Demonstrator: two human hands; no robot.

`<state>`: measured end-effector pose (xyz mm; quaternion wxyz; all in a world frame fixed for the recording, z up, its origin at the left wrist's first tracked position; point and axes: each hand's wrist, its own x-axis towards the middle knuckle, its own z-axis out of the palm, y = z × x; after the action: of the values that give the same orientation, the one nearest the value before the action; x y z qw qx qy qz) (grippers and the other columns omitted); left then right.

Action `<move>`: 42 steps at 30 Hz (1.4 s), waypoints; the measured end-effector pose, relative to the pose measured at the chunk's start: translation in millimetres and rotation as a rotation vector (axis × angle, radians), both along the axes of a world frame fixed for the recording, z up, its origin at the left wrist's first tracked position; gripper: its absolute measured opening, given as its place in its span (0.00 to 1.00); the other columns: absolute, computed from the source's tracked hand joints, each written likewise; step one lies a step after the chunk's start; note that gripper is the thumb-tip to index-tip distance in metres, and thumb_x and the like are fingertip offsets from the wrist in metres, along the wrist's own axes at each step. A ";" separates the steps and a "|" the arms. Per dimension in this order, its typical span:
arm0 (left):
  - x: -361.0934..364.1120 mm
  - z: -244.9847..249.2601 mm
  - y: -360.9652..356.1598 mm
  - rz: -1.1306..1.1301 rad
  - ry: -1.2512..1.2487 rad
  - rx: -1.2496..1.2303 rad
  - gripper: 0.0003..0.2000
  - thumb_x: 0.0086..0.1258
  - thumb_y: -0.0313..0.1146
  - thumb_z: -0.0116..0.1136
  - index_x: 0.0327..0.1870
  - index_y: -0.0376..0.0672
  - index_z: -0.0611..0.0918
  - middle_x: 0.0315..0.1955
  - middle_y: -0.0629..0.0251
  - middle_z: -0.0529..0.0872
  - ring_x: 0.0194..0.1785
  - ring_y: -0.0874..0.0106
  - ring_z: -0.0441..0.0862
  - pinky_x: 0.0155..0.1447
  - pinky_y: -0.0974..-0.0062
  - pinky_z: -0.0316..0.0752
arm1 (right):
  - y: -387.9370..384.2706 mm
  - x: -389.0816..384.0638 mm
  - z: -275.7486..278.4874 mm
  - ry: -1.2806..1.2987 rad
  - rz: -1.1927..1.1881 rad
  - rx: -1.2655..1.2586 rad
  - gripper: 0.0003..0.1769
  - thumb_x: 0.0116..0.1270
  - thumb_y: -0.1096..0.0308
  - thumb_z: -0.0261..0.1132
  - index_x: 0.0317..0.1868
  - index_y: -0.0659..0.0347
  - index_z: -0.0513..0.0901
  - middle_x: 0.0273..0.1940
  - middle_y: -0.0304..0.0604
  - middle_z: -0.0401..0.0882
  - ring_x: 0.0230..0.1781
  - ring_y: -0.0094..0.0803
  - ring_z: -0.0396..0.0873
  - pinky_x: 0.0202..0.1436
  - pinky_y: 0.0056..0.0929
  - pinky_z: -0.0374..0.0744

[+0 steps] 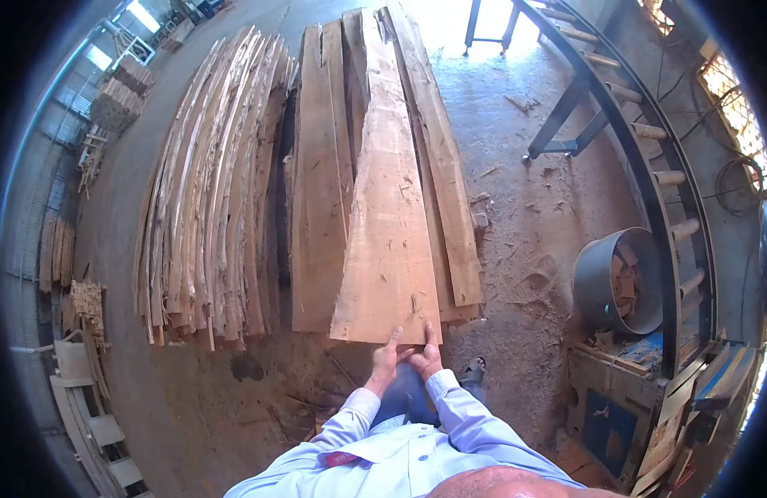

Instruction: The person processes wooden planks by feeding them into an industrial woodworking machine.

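Head view: the left hand [427, 358] and right hand [386, 362] grip the near end of a long, pale-brown wooden plank [389, 224], thumbs on its upper face. The plank lies atop a stack of broad brown boards [317, 183], right of a pile of narrow, rough-edged wooden strips [217, 183].

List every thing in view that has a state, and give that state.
Top board: broad face up, near end held
Left hand: gripping the near end
Right hand: gripping the near end
Rough-edged boards: piled
Metal drum: open-topped, holding wood pieces
Roller frame: standing
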<state>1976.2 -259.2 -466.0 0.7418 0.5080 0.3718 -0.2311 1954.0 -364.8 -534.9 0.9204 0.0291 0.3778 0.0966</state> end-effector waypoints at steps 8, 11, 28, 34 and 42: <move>-51.6 10.6 31.7 0.015 0.024 -0.079 0.22 0.73 0.41 0.68 0.59 0.34 0.81 0.52 0.59 0.86 0.52 0.66 0.87 0.47 0.67 0.90 | 9.9 -51.9 36.0 -0.063 0.003 0.047 0.29 0.75 0.49 0.66 0.68 0.57 0.77 0.63 0.45 0.82 0.65 0.43 0.76 0.74 0.46 0.72; -73.6 19.7 46.6 0.004 0.064 -0.218 0.20 0.74 0.44 0.68 0.60 0.41 0.82 0.52 0.65 0.88 0.54 0.69 0.86 0.51 0.68 0.87 | 4.2 -79.6 51.6 -0.092 0.243 -0.099 0.25 0.76 0.49 0.64 0.65 0.55 0.79 0.61 0.40 0.82 0.62 0.37 0.77 0.70 0.40 0.71; -270.2 4.2 -160.0 -0.517 0.396 -1.003 0.33 0.77 0.62 0.50 0.59 0.36 0.81 0.54 0.53 0.88 0.58 0.60 0.86 0.61 0.61 0.84 | -189.2 -278.9 193.4 0.036 0.160 -1.322 0.20 0.63 0.69 0.77 0.53 0.70 0.86 0.44 0.40 0.88 0.40 0.26 0.85 0.45 0.27 0.82; -258.7 54.5 -194.3 -1.105 0.196 -0.654 0.38 0.80 0.67 0.39 0.51 0.32 0.84 0.46 0.49 0.90 0.49 0.57 0.90 0.56 0.61 0.84 | -272.8 -346.8 206.3 0.103 0.139 -1.536 0.18 0.63 0.71 0.77 0.52 0.71 0.87 0.44 0.39 0.88 0.40 0.24 0.83 0.44 0.26 0.80; -86.1 18.3 -166.4 -0.788 -0.256 0.211 0.30 0.81 0.55 0.49 0.52 0.26 0.82 0.44 0.45 0.90 0.46 0.56 0.90 0.50 0.64 0.83 | -258.9 -383.6 247.0 0.168 0.126 -1.405 0.18 0.60 0.74 0.78 0.49 0.73 0.87 0.41 0.39 0.88 0.41 0.25 0.83 0.49 0.26 0.79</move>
<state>1890.1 -425.6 -447.7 0.5810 0.7091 0.0758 -0.3923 1570.4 -623.7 -287.9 0.6816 -0.5861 0.4215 -0.1194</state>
